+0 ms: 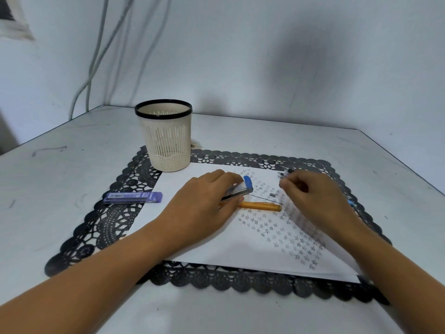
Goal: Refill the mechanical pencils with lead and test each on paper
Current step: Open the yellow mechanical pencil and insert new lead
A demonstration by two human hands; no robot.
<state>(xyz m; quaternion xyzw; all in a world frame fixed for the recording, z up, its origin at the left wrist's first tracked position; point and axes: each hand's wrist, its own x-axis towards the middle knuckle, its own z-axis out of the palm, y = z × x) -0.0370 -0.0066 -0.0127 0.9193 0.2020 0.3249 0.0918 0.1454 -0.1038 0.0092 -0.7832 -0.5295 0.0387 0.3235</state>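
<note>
The left hand (204, 201) grips a lead case (237, 190) with a blue cap, low over the paper (216, 249). The right hand (313, 196) is curled, but whether it pinches something I cannot tell. An orange pencil (261, 205) lies on the paper between the hands.
</note>
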